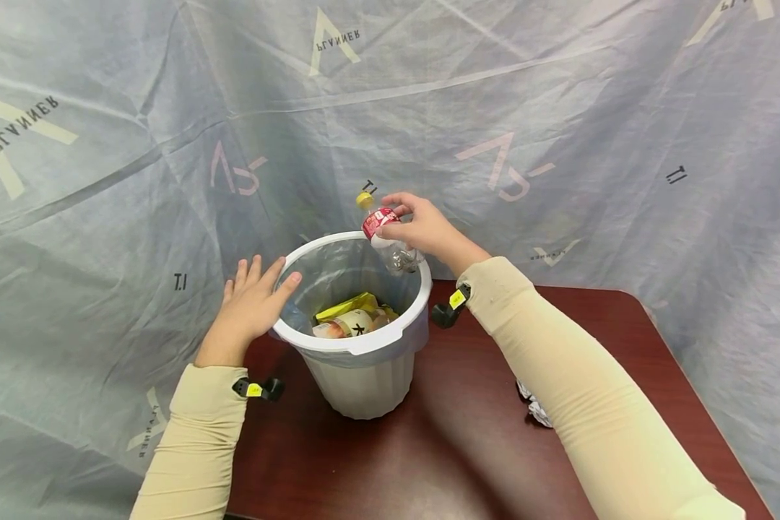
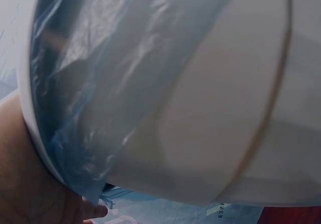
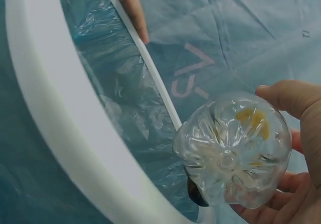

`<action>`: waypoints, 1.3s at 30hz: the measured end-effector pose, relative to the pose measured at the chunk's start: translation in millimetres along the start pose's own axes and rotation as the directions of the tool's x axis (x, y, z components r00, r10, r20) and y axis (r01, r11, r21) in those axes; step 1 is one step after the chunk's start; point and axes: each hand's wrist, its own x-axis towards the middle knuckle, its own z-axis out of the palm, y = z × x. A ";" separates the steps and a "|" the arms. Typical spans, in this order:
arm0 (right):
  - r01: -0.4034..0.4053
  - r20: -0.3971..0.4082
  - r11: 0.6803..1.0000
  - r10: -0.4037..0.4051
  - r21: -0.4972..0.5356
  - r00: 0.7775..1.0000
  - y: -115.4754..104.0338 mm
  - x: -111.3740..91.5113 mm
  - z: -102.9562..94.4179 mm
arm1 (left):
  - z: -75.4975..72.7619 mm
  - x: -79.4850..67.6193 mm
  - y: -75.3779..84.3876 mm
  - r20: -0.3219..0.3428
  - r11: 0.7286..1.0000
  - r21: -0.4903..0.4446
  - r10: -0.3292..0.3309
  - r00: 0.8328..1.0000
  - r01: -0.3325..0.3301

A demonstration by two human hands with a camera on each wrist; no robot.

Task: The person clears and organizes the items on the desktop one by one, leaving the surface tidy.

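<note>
A clear plastic bottle with a red label and yellow cap is in my right hand, thumb and fingers around its side. It tilts over the far right rim of a white trash bin, cap pointing up and left. From the right wrist view, the ribbed bottle base faces the camera beside the rim. My left hand rests at the bin's left rim with fingers straight and spread. Inside the bin, a bluish clear liner surrounds a yellow wrapper and a labelled container.
The bin stands on a dark red-brown table. Crumpled white paper lies to the right, partly covered by my right forearm. A grey printed curtain hangs close behind the table and along its sides.
</note>
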 end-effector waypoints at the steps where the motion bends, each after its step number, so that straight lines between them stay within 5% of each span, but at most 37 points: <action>1: 0.004 -0.001 1.000 -0.004 -0.005 1.000 0.2 -0.6 0.1 | -0.1 -0.3 0.3 0.000 1.000 -0.001 0.000 1.000 0.000; 11: 0.025 -0.161 1.000 -0.022 0.014 0.987 22.3 -11.2 -18.5 | -0.4 -0.1 0.2 -0.002 1.000 -0.002 0.007 1.000 -0.007; 23: -0.025 -0.274 0.998 0.040 0.059 0.961 74.0 -43.7 -67.0 | -1.8 0.0 -5.7 -0.009 1.000 0.002 0.020 1.000 -0.020; 34: -0.036 -0.410 0.997 0.059 0.064 0.910 158.9 -102.7 -105.8 | -4.5 -6.9 -9.4 -0.006 1.000 -0.018 0.017 1.000 -0.017; 39: -0.117 -0.426 0.993 0.110 0.011 0.898 208.8 -126.7 -113.3 | -3.5 -8.7 -10.4 -0.003 1.000 -0.021 0.013 1.000 -0.013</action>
